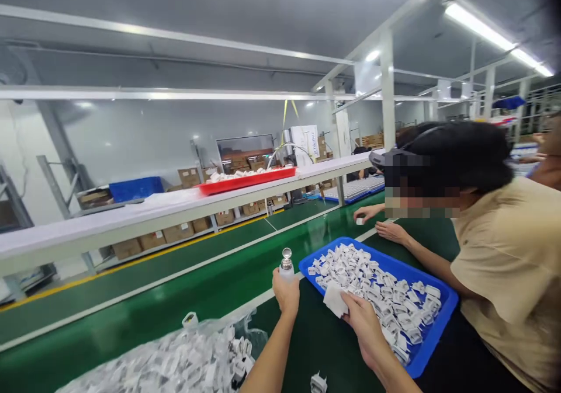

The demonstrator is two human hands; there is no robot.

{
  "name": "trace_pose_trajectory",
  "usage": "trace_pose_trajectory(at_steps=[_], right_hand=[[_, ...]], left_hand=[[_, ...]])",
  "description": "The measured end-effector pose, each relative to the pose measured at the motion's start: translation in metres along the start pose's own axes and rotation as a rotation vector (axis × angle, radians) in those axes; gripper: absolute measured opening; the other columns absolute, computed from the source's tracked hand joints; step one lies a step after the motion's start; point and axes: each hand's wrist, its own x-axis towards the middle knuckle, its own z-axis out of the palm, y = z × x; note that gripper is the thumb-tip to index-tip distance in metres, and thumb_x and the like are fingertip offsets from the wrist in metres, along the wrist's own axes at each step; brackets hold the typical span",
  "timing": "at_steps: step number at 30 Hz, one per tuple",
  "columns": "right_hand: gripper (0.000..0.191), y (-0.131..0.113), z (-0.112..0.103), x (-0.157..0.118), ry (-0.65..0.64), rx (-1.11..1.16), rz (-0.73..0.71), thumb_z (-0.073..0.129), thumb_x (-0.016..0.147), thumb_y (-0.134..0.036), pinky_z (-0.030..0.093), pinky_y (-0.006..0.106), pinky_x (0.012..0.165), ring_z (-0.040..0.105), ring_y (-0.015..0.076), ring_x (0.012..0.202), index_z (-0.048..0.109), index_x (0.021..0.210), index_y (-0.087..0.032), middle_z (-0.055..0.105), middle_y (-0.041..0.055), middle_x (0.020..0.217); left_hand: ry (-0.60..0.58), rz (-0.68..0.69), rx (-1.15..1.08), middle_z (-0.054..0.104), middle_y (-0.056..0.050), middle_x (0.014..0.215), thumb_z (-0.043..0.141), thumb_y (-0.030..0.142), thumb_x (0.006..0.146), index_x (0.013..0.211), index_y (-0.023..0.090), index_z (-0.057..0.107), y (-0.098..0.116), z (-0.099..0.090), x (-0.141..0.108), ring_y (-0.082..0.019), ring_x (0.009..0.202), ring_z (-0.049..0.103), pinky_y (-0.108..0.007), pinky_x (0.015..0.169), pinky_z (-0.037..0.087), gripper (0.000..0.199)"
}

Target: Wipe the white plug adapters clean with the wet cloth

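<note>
Head view: I'm seeing my left hand [286, 291] wrapping its fingers closed around a small white bottle [286, 266] with a silver ball cap, holding it upright over the green belt [184, 299]. My right hand [360, 317] is pinching a folded white cloth [335, 298] between thumb and fingers, at the near edge of the blue tray [432, 337] full of white plugs [385, 291]. Bottle and cloth are sitting near each other but apart. As I judge it, doing this well means keeping the bottle steady and upright and keeping the cloth clear of the plugs so nothing gets knocked out. A clear bag of plugs [175, 361] is lying at lower left, one loose plug [318, 383] by my wrists. A co-worker in a beige shirt [512, 276] is working on the right, both hands [381, 221] down on the belt.
</note>
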Motion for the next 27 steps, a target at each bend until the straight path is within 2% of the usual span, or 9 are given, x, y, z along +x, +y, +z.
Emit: trace_pose_trajectory(at_steps=[5, 9, 12, 19, 27], right_hand=[[0.026, -0.011, 0.015, 0.020, 0.020, 0.269, 0.045, 0.064, 0.099, -0.036, 0.059, 0.039, 0.081, 0.069, 0.0193, 0.093, 0.066, 0.114, -0.015, 0.070, 0.0063, 0.111], [0.025, -0.023, 0.031, 0.026, -0.008, 0.414, 0.047, 0.065, 0.099, -0.035, 0.059, 0.039, 0.082, 0.069, 0.0198, 0.095, 0.066, 0.115, -0.015, 0.069, 0.0069, 0.114], [0.025, -0.031, 0.039, 0.024, -0.036, 0.482, 0.044, 0.065, 0.099, -0.035, 0.060, 0.039, 0.082, 0.069, 0.0198, 0.095, 0.066, 0.115, -0.015, 0.069, 0.0069, 0.114], [0.024, -0.032, 0.040, 0.020, -0.039, 0.531, 0.091, 0.065, 0.098, -0.033, 0.060, 0.039, 0.082, 0.069, 0.0197, 0.095, 0.065, 0.115, -0.015, 0.068, 0.0069, 0.115], [0.023, -0.028, 0.037, 0.019, -0.026, 0.539, 0.128, 0.065, 0.098, -0.033, 0.060, 0.037, 0.079, 0.069, 0.0187, 0.092, 0.066, 0.114, -0.015, 0.069, 0.0063, 0.112]], left_hand=[[-0.085, 0.450, 0.121, 0.067, -0.009, 0.110, 0.061, 0.017, 0.091, 0.118, 0.017, 0.061, 0.026, -0.019, 0.003, -0.027, 0.107, 0.063, -0.045, 0.093, 0.053, 0.027], [-0.162, 0.813, 0.231, 0.065, -0.011, 0.123, 0.053, 0.001, 0.079, 0.130, 0.020, 0.058, 0.049, -0.038, 0.004, -0.030, 0.117, 0.057, -0.048, 0.105, 0.044, 0.054], [-0.185, 1.000, 0.341, 0.064, -0.013, 0.125, 0.051, -0.003, 0.072, 0.137, 0.017, 0.055, 0.060, -0.049, 0.007, -0.032, 0.119, 0.055, -0.051, 0.111, 0.040, 0.068], [-0.187, 1.261, 0.586, 0.064, -0.016, 0.128, 0.052, -0.001, 0.071, 0.145, 0.012, 0.050, 0.071, -0.059, 0.013, -0.035, 0.124, 0.054, -0.060, 0.115, 0.034, 0.075], [-0.200, 1.374, 0.700, 0.062, -0.021, 0.132, 0.053, 0.003, 0.077, 0.152, 0.007, 0.042, 0.076, -0.061, 0.013, -0.040, 0.126, 0.054, -0.065, 0.112, 0.035, 0.076]])
